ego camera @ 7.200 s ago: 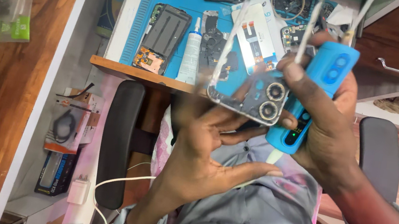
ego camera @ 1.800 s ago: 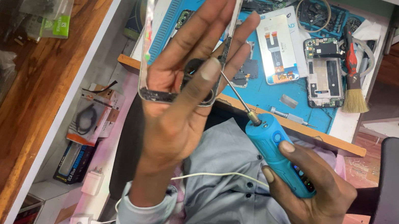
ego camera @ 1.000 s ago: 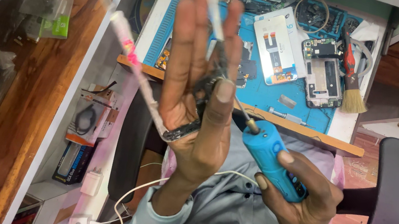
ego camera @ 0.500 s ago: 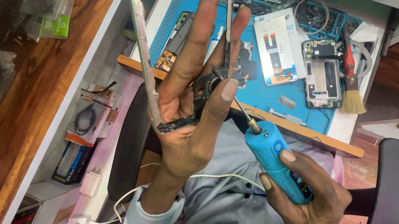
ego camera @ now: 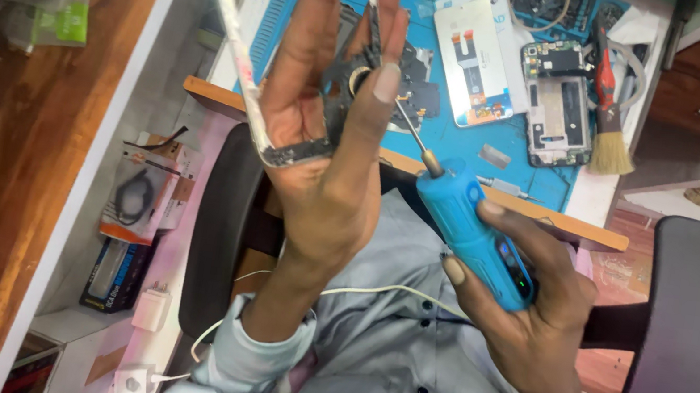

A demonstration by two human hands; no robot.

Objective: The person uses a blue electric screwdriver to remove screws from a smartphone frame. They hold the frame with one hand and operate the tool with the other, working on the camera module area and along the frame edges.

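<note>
Phone frame (ego camera: 284, 147) pinched in left hand (ego camera: 330, 176) at upper centre, fingers extended, blue screwdriver (ego camera: 475, 240) clasped in right hand (ego camera: 532, 320), tip set against frame, brush (ego camera: 607, 122) and boards on mat (ego camera: 501, 144) behind.

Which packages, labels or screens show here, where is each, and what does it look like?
Cable box: lower left by the chair, flat carton with a dark window.
Blue box: just below it, dark blue, oblong.
Green packet: upper left on the wooden shelf, clear bag with green label.
Phone panel: on the blue mat, white rectangle.
</note>
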